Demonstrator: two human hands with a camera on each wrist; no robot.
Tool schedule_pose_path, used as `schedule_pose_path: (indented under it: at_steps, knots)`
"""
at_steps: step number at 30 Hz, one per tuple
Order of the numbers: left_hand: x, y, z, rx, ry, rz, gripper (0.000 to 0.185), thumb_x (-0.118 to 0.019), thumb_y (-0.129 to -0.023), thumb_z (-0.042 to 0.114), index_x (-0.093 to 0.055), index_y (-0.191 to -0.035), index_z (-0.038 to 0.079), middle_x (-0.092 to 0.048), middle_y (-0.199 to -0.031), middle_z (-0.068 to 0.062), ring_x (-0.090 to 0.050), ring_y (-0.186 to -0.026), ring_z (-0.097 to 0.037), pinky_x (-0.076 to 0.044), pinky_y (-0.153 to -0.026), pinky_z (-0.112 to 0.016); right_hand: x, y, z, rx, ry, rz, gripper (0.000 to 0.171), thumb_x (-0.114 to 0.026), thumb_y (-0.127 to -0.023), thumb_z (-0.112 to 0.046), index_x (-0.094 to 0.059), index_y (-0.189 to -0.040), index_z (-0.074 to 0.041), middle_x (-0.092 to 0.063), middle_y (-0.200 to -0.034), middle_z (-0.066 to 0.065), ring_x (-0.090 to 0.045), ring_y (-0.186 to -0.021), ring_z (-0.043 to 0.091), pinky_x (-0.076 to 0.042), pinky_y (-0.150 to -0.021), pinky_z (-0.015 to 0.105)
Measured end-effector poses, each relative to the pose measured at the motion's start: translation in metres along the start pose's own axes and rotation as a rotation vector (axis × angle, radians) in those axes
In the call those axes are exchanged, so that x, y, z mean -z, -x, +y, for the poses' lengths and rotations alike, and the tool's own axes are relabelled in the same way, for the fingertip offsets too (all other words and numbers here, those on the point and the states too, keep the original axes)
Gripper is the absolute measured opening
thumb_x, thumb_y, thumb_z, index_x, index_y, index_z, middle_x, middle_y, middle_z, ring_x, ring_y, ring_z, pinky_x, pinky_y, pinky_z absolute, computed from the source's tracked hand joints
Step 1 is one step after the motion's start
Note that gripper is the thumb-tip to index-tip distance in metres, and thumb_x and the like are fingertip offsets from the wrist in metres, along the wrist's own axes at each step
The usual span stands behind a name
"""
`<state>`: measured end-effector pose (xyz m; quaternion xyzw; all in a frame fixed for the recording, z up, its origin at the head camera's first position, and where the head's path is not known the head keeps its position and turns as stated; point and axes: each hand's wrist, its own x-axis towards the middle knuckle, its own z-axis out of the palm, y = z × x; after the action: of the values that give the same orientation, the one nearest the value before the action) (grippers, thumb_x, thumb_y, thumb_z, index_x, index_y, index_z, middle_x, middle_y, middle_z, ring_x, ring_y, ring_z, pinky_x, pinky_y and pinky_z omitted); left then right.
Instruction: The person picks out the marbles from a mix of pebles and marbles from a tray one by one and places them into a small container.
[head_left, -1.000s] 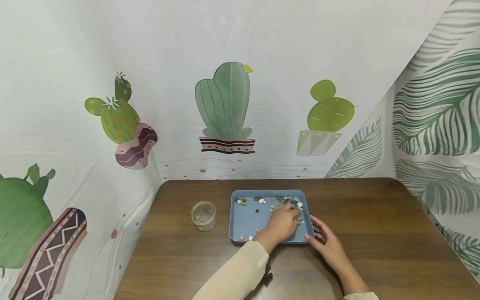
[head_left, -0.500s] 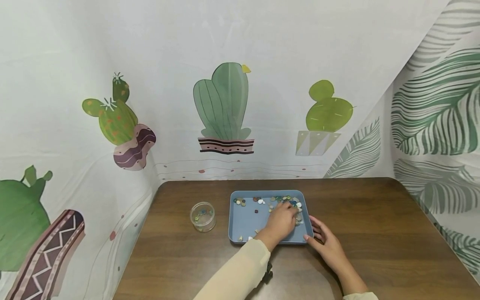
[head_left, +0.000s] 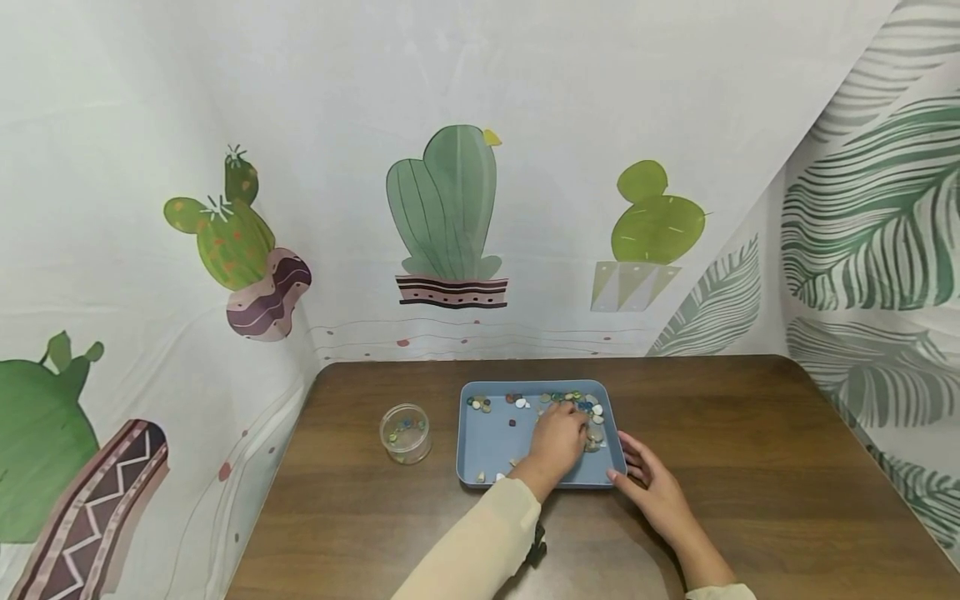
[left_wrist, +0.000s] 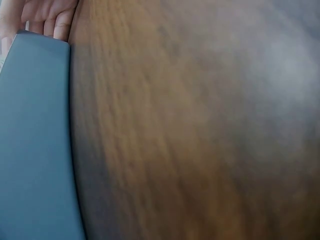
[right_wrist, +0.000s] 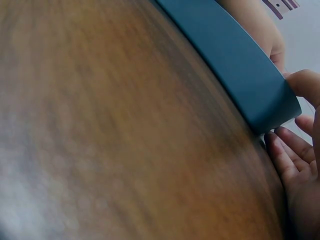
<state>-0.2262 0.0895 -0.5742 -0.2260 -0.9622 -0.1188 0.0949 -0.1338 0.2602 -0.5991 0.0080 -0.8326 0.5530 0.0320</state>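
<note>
A shallow blue tray lies on the table with small coloured stones in it. My left hand reaches down into the tray, knuckles up, beside the main cluster of stones. Its fingertips are hidden, so whether they pinch a stone does not show. At the front right corner, my right hand holds the tray. In the right wrist view its thumb rests at the rim and its other fingers lie low against the wall. The left wrist view catches fingers by the tray corner.
A round clear jar with some coloured pieces stands left of the tray on the brown wooden table. Smaller groups of stones lie at the tray's back left and front edge. A cactus-print cloth hangs behind the table.
My left hand has shifted slightly left inside the tray, uncovering more stones at the right side. The right hand stays at the tray's corner.
</note>
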Motion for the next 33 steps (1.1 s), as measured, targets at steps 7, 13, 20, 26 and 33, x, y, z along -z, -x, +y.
schedule_pose_path:
  at_steps: [7,13,20,26,33]
  knots:
    - [0.002,0.001,0.0,0.028,0.022,-0.018,0.02,-0.067,-0.094,0.028,-0.076,-0.112,0.027,-0.071,-0.118,0.004,-0.065,-0.115,-0.017,-0.054,-0.099,-0.03,0.0,0.0,-0.001,-0.001,-0.006,0.002,0.068,-0.075,-0.092,-0.022,-0.042,-0.152,-0.013,-0.051,-0.148,0.02,-0.052,-0.118,-0.006,-0.044,-0.093,0.004]
    - [0.002,0.001,0.0,0.025,0.021,-0.006,0.017,-0.068,-0.094,0.027,-0.076,-0.11,0.026,-0.07,-0.113,0.004,-0.065,-0.108,-0.015,-0.055,-0.094,-0.029,0.0,0.0,0.0,0.019,-0.017,0.001,0.068,-0.075,-0.092,-0.022,-0.042,-0.152,-0.013,-0.051,-0.148,0.02,-0.051,-0.118,-0.009,-0.043,-0.093,0.003]
    - [0.002,0.003,-0.002,0.021,0.05,0.034,0.017,-0.068,-0.094,0.027,-0.076,-0.109,0.025,-0.07,-0.108,0.006,-0.066,-0.103,-0.013,-0.055,-0.091,-0.028,0.0,0.0,0.0,0.034,-0.029,0.003,0.068,-0.074,-0.092,-0.021,-0.043,-0.152,-0.012,-0.052,-0.147,0.021,-0.05,-0.117,-0.01,-0.043,-0.093,0.003]
    - [0.01,0.013,-0.003,0.027,0.191,0.075,0.018,-0.066,-0.096,0.024,-0.075,-0.111,0.021,-0.07,-0.111,0.002,-0.067,-0.105,-0.014,-0.057,-0.091,-0.028,-0.001,0.001,0.001,0.036,-0.026,0.005,0.068,-0.074,-0.093,-0.022,-0.043,-0.152,-0.011,-0.052,-0.147,0.021,-0.05,-0.116,-0.012,-0.043,-0.093,0.003]
    - [0.023,0.021,-0.005,0.031,0.295,0.172,0.015,-0.068,-0.092,0.021,-0.076,-0.105,0.019,-0.071,-0.107,0.002,-0.069,-0.1,-0.013,-0.057,-0.088,-0.026,-0.001,0.0,0.001,0.054,-0.03,0.013,0.067,-0.075,-0.092,-0.02,-0.043,-0.151,-0.01,-0.053,-0.146,0.023,-0.05,-0.115,-0.012,-0.044,-0.093,0.003]
